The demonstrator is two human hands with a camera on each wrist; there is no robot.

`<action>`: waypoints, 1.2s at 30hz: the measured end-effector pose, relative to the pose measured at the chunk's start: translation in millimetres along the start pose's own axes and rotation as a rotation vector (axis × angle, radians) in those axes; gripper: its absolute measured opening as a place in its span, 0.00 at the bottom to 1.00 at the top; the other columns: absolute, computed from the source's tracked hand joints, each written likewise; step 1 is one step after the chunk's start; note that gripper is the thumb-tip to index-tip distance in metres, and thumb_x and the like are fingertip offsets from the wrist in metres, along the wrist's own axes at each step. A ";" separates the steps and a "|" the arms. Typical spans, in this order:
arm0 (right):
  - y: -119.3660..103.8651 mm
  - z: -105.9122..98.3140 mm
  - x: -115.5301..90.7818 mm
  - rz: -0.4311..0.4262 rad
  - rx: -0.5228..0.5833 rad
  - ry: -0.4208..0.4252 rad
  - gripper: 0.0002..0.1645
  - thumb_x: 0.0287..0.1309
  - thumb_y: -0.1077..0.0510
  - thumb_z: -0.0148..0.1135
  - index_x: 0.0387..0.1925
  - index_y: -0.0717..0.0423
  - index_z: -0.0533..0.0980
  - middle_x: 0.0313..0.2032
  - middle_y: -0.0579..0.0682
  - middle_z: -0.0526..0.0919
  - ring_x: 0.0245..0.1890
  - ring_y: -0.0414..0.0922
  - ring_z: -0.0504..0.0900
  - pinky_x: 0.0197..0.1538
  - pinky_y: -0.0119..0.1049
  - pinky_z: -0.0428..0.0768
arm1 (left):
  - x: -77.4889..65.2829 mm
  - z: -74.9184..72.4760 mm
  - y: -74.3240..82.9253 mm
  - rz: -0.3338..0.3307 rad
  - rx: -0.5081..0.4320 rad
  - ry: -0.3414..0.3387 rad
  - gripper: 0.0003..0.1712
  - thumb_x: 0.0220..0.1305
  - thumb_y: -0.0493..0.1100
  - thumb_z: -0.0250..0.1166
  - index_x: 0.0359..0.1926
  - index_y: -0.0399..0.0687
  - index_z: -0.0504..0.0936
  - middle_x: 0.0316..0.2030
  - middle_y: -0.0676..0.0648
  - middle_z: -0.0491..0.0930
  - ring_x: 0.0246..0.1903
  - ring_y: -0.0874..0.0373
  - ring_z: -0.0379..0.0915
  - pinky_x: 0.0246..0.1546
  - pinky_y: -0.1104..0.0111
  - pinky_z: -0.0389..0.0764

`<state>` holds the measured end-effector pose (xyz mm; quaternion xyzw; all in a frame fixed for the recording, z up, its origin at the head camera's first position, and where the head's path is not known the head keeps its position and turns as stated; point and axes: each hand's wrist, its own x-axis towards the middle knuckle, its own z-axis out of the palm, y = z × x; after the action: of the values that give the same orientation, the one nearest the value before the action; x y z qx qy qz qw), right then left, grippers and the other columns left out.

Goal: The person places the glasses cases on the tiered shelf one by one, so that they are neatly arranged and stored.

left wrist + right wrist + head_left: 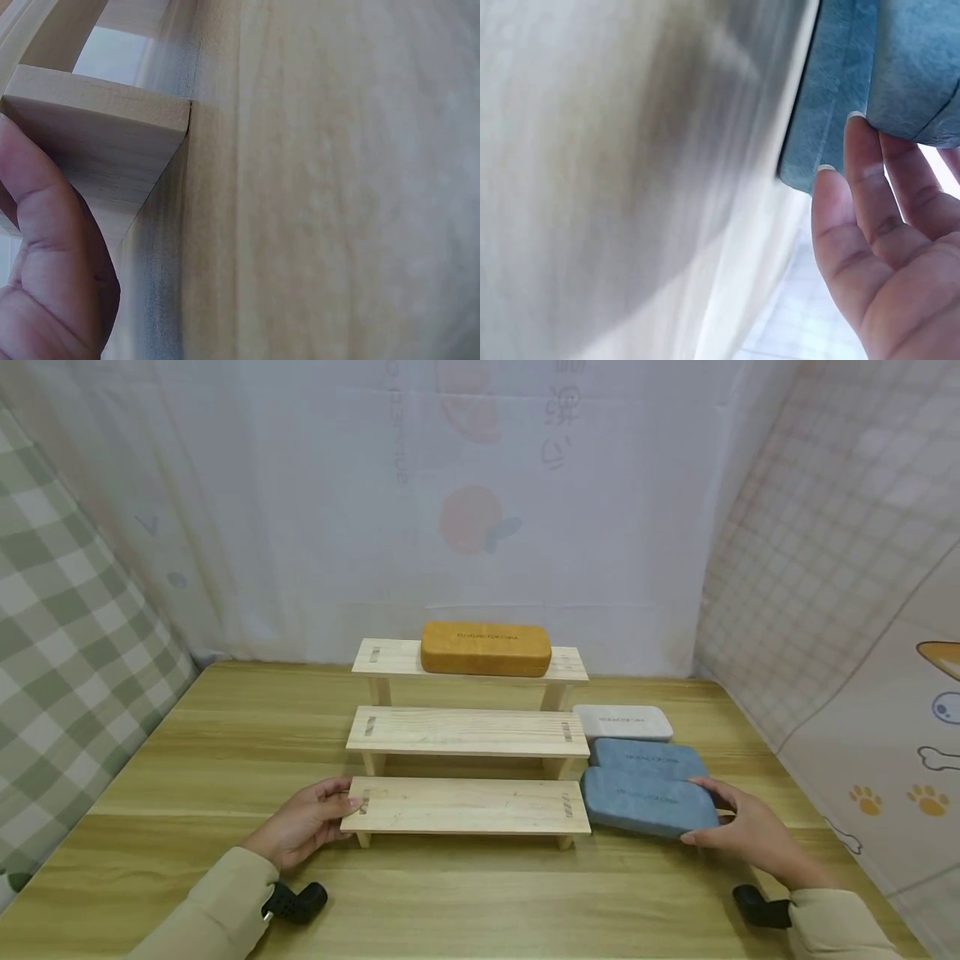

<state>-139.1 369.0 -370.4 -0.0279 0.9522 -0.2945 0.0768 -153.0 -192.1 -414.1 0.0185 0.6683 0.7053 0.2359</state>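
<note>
A pale wooden three-step display stand [465, 731] stands mid-table. My left hand [306, 822] holds the left end of its lowest step, thumb on top; in the left wrist view, the curled fingers [52, 240] are beside a wooden leg [112, 142]. To the right of the stand, my right hand [738, 827] grips the right end of a blue glasses case [648, 800] between thumb and fingers. A second blue glasses case [648, 755] lies just behind, partly covered by the held one. In the right wrist view, the fingers [874, 187] are against the held case [919, 67].
A mustard-yellow glasses case [486, 648] sits on the top step. Behind the blue cases is a white glasses case [624, 722], beside the middle step. A wood-grain table [187, 760] lies under everything, with white and checked cloths [300, 510] around it.
</note>
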 end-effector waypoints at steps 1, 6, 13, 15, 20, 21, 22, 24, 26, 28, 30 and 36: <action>0.2 -1.7 -0.7 0.004 0.003 -0.004 0.55 0.49 0.49 0.75 0.69 0.70 0.57 0.62 0.78 0.63 0.56 0.70 0.71 0.44 0.48 0.80 | 0.2 -0.2 -0.4 0.003 0.001 -0.004 0.42 0.71 0.39 0.54 0.70 0.21 0.40 0.53 0.39 0.70 0.41 0.61 0.76 0.40 0.67 0.78; 0.4 -10.9 -3.4 0.028 0.074 -0.028 0.55 0.53 0.52 0.72 0.70 0.72 0.52 0.64 0.79 0.57 0.57 0.72 0.68 0.44 0.44 0.80 | 0.7 -0.2 -0.7 0.005 0.004 -0.004 0.40 0.72 0.38 0.53 0.70 0.21 0.39 0.51 0.41 0.71 0.41 0.62 0.76 0.40 0.67 0.78; 2.8 -21.2 -5.2 0.013 0.137 -0.018 0.54 0.56 0.55 0.70 0.71 0.74 0.48 0.65 0.78 0.54 0.58 0.73 0.66 0.41 0.31 0.77 | 2.1 1.2 -0.2 0.001 0.008 0.005 0.40 0.72 0.38 0.53 0.70 0.22 0.41 0.51 0.41 0.71 0.40 0.61 0.75 0.38 0.67 0.77; 3.2 -24.9 -6.0 0.015 0.120 -0.002 0.55 0.56 0.54 0.70 0.71 0.73 0.47 0.66 0.78 0.54 0.58 0.73 0.65 0.40 0.29 0.77 | 2.7 1.7 -0.4 0.003 0.008 0.004 0.39 0.72 0.38 0.53 0.70 0.22 0.41 0.52 0.40 0.71 0.41 0.61 0.75 0.38 0.67 0.77; 2.0 -34.2 -7.6 0.009 0.117 0.028 0.53 0.58 0.53 0.68 0.72 0.70 0.48 0.66 0.74 0.55 0.58 0.71 0.66 0.38 0.28 0.77 | 2.5 2.6 -0.8 0.001 0.007 -0.002 0.40 0.72 0.38 0.53 0.70 0.22 0.40 0.53 0.40 0.71 0.41 0.61 0.76 0.39 0.66 0.78; 1.4 -36.0 -7.7 0.005 0.119 0.031 0.53 0.59 0.53 0.68 0.72 0.69 0.48 0.66 0.74 0.56 0.58 0.70 0.67 0.38 0.28 0.78 | 2.1 2.4 -0.8 0.003 0.008 -0.006 0.40 0.72 0.38 0.53 0.71 0.22 0.40 0.53 0.40 0.71 0.41 0.61 0.75 0.39 0.66 0.77; 0.4 -37.8 -7.6 0.001 0.120 0.033 0.52 0.59 0.53 0.67 0.72 0.69 0.48 0.66 0.73 0.56 0.58 0.70 0.67 0.38 0.29 0.78 | 1.7 2.1 -0.8 0.003 0.009 -0.008 0.40 0.72 0.39 0.53 0.71 0.22 0.39 0.52 0.40 0.71 0.41 0.61 0.75 0.39 0.66 0.77; -2.2 -41.7 -7.3 0.001 0.114 0.037 0.52 0.59 0.52 0.67 0.73 0.67 0.47 0.66 0.72 0.56 0.55 0.59 0.73 0.37 0.29 0.78 | 0.9 1.4 -0.6 0.005 0.010 -0.011 0.41 0.72 0.39 0.52 0.70 0.22 0.39 0.52 0.40 0.71 0.41 0.61 0.75 0.39 0.66 0.77; -5.9 -45.6 -6.6 -0.003 0.108 0.043 0.53 0.59 0.52 0.67 0.73 0.66 0.47 0.66 0.71 0.57 0.52 0.46 0.76 0.37 0.30 0.78 | 0.1 0.9 0.0 0.004 0.010 -0.013 0.41 0.72 0.39 0.53 0.71 0.22 0.39 0.52 0.41 0.70 0.41 0.62 0.75 0.39 0.66 0.77; -10.6 -49.4 -5.6 -0.002 0.097 0.051 0.54 0.59 0.52 0.67 0.74 0.66 0.46 0.66 0.71 0.58 0.47 0.34 0.74 0.37 0.29 0.78 | 0.0 0.4 0.3 0.004 0.010 -0.014 0.41 0.72 0.40 0.53 0.71 0.22 0.39 0.52 0.41 0.70 0.41 0.62 0.75 0.39 0.66 0.77; -15.8 -52.2 -4.7 -0.005 0.076 0.057 0.54 0.58 0.51 0.68 0.74 0.64 0.46 0.65 0.71 0.59 0.46 0.33 0.73 0.37 0.29 0.78 | 0.0 0.1 0.6 0.003 0.011 -0.014 0.41 0.72 0.40 0.54 0.71 0.22 0.39 0.53 0.41 0.70 0.41 0.62 0.75 0.39 0.66 0.77; -33.1 -55.5 -0.8 -0.024 0.056 0.045 0.56 0.57 0.49 0.69 0.75 0.61 0.46 0.65 0.69 0.60 0.52 0.47 0.74 0.37 0.29 0.77 | -0.3 -0.1 0.4 -0.002 0.017 -0.007 0.40 0.72 0.40 0.53 0.71 0.22 0.40 0.51 0.42 0.71 0.40 0.62 0.75 0.38 0.67 0.77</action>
<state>-147.1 372.7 -306.4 -0.0305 0.9447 -0.3223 0.0527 -152.9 -192.3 -413.6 0.0224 0.6733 0.6994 0.2387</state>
